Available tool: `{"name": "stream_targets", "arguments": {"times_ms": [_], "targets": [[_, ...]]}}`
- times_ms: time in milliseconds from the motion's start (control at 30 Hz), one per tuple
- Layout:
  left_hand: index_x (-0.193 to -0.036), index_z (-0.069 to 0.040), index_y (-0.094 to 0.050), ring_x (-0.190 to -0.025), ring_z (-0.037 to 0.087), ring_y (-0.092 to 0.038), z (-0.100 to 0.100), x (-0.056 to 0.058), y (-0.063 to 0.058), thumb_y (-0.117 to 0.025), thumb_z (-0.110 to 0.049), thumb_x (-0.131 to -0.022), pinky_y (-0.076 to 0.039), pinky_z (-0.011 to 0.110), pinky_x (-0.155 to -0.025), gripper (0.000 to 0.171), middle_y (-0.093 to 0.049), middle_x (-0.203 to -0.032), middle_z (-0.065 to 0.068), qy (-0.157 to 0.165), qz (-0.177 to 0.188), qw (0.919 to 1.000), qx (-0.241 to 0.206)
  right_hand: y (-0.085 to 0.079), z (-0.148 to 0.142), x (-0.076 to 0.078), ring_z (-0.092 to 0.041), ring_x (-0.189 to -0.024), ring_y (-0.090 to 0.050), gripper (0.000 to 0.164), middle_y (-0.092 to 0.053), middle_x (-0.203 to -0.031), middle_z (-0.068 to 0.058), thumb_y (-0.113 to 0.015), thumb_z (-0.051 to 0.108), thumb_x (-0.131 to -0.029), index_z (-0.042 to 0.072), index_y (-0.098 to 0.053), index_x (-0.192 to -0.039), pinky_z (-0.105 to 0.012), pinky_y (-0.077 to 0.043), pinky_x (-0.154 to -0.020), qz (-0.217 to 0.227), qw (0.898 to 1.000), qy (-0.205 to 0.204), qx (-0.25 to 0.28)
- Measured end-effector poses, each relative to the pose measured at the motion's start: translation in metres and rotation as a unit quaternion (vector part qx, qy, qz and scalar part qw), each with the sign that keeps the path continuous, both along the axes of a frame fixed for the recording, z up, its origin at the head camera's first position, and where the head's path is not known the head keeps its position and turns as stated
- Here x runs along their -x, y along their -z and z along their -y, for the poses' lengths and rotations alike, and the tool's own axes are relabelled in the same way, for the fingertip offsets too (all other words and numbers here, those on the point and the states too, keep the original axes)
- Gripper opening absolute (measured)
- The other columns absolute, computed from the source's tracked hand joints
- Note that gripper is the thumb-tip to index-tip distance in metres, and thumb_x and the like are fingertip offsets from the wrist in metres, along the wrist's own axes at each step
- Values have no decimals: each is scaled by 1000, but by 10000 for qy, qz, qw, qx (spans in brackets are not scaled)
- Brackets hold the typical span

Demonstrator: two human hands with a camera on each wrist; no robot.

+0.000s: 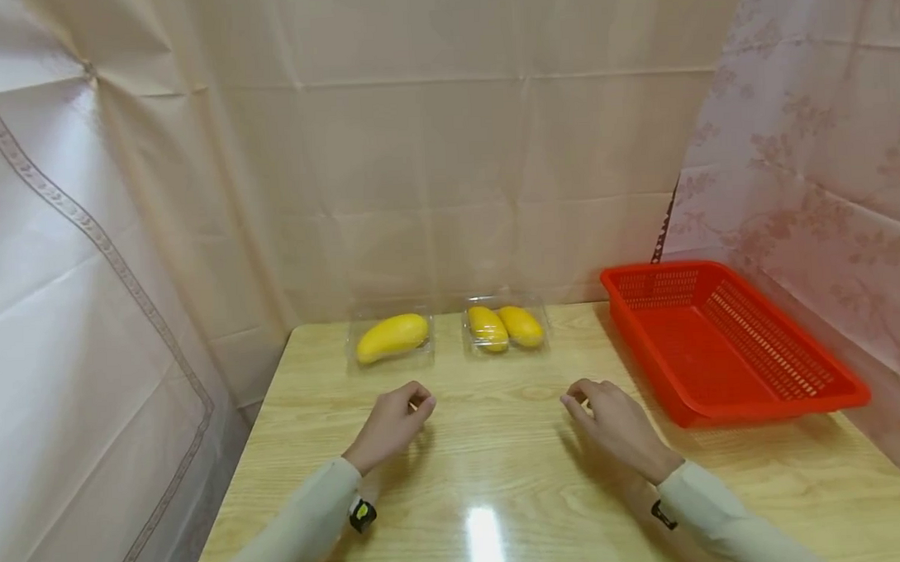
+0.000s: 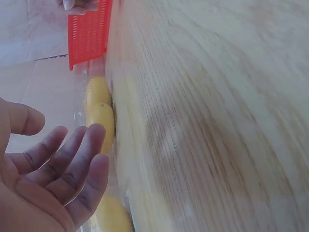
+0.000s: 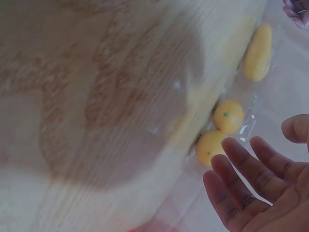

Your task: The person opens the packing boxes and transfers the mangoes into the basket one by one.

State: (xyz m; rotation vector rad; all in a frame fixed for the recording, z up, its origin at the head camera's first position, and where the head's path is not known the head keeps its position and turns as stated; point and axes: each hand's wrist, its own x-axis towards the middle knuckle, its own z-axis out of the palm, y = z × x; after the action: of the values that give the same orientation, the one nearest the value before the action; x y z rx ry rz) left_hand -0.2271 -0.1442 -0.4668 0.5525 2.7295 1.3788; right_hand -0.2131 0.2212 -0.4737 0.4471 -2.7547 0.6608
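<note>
Both hands hover over a wooden table with nothing in them, fingers loosely bent. The left hand point(image 1: 394, 421) is nearest a clear plastic box point(image 1: 354, 350) that holds one long yellow mango point(image 1: 392, 337). To its right stands a second clear box point(image 1: 488, 299) with two smaller yellow mangoes point(image 1: 522, 326) side by side. In front of that box and to its right is the right hand point(image 1: 611, 420). Each wrist view shows the curled, parted fingers, with the mangoes point(image 2: 101, 121) beyond the left hand and the mangoes point(image 3: 229, 116) beyond the right.
A red plastic basket point(image 1: 722, 412) with slotted sides sits on the right of the table point(image 1: 500, 445), close to the right hand. Pale curtains point(image 1: 475, 148) hang along the back and both sides. Light reflects off the tabletop near the front.
</note>
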Motion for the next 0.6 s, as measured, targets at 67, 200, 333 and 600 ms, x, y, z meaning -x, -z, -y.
{"name": "stream_targets", "arguments": {"times_ms": [67,200,333,600], "targets": [[-113,-2,-67,-77,28,-69,-3,5,2,-56,-25,-109,-57,31,-64,26,-70,-101,15,27,197,9996,-180,2,-3,2,-21,-89,-65,20,-72,-95,4,-61,29,-105,12,-72,-106,-43,-54,-78,94,9999,35,66],[-113,1,-66,-75,34,-70,-11,14,5,-55,-22,-109,-56,32,-60,26,-69,-98,17,55,376,9983,-442,5,-9,8,-21,-86,-65,24,-71,-92,1,-59,30,-106,10,-72,-105,-43,-54,-76,196,9997,70,143],[-112,3,-66,-74,35,-69,-23,24,6,-55,-21,-109,-58,37,-62,26,-70,-98,19,106,544,9962,-669,10,-13,15,-17,-78,-63,22,-70,-87,0,-59,27,-106,9,-72,-102,-40,-53,-71,243,9992,191,271],[-117,4,-64,-82,41,-69,-35,41,6,-54,-26,-109,-59,49,-73,32,-69,-104,23,-30,1102,9883,-1058,18,-5,26,-15,-79,-64,24,-71,-89,-1,-58,28,-106,9,-72,-104,-37,-53,-71,494,9963,157,686]]}}
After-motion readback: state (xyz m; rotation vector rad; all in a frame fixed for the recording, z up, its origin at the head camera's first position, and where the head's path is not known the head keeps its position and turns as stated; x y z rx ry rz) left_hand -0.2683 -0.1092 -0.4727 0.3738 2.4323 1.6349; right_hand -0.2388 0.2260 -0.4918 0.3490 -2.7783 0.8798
